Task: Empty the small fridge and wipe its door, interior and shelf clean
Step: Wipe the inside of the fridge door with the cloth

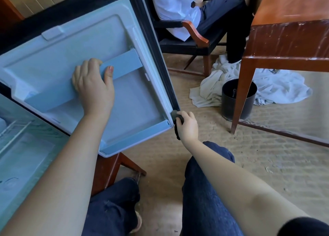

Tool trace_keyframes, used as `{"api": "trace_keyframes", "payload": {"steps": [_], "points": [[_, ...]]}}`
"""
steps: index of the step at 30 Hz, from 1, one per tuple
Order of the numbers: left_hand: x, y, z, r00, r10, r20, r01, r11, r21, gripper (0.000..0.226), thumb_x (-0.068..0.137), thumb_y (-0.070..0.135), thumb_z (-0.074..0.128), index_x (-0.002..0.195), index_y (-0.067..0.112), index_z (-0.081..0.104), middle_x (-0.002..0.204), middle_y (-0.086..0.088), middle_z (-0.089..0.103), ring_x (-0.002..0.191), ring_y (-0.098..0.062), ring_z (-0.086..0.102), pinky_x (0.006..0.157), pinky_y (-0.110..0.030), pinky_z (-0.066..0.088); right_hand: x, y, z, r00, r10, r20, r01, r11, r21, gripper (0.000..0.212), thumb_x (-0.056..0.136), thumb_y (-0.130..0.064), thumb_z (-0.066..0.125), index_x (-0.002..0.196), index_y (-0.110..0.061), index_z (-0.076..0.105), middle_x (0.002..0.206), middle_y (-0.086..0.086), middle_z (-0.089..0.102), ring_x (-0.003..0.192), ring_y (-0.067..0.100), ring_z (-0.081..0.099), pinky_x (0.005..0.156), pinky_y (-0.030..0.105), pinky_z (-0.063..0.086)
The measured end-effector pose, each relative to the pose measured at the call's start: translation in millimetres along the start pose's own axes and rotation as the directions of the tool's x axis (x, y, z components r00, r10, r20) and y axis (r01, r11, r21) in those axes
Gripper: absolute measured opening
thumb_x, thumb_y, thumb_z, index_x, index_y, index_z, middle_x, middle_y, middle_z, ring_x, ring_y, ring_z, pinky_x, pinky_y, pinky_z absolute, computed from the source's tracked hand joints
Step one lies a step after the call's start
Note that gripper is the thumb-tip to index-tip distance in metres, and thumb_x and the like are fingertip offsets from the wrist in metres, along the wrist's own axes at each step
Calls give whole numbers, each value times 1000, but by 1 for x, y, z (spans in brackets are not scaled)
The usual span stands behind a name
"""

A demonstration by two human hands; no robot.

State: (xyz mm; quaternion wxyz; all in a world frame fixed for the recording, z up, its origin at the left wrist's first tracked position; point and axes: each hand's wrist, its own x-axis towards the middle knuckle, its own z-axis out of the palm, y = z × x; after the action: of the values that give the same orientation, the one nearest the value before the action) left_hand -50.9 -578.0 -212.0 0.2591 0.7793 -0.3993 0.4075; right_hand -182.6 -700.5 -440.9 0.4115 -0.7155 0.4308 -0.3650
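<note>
My left hand grips the rail of the open fridge door while my right hand clenches a dark cloth against its near-right corner, so I judge the emptying done, the interior and wire shelf at left yet to wipe.

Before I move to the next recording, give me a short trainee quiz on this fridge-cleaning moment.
1. True or false: the left hand grips the blue rail on the open fridge door.
2. The right hand holds a dark cloth against which part of the door? A) its lower outer corner B) its top edge C) the blue rail
3. What round container stands on the floor beside the wooden table leg?
Key: 1 true; 2 A; 3 a black bin.
</note>
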Motion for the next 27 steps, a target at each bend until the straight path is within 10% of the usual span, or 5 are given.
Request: {"api": "trace_keyframes", "payload": {"steps": [5,12,19,27], "points": [[1,-2,-3,1000,19,9,-19,1000,-23,32,95,29,50,99,-1,59,101,-23,61,96,-39,52,84,-42,31,-10,32,29,955,56,291,-13,989,-150,19,91,-9,50,96,-14,68,107,2,51,89,21,56,79,34,49],[-4,-3,-2,999,32,-13,-32,999,-6,32,95,31,49,97,0,59,98,-22,62,92,-38,53,82,-43,32,6,11,-2,992,-118,-40,119,993,9,9,91,-8,60,96,-8,67,94,5,58,83,18,57,76,33,49],[1,-1,7,1000,1,-1,-1,1000,19,33,95,32,48,101,2,60,101,-20,62,95,-38,53,85,-41,30,77,-101,-62,831,-442,-338,495,865,86,11,88,-4,60,96,-7,66,96,1,61,90,3,53,78,15,44],[18,-1,0,975,2,222,-11,999,38,23,92,16,54,111,4,58,109,-20,60,104,-38,52,88,-41,31,56,-131,-86,838,-519,-167,537,839,90,11,85,-8,66,94,-14,68,97,-1,63,88,8,57,71,9,45]]}}
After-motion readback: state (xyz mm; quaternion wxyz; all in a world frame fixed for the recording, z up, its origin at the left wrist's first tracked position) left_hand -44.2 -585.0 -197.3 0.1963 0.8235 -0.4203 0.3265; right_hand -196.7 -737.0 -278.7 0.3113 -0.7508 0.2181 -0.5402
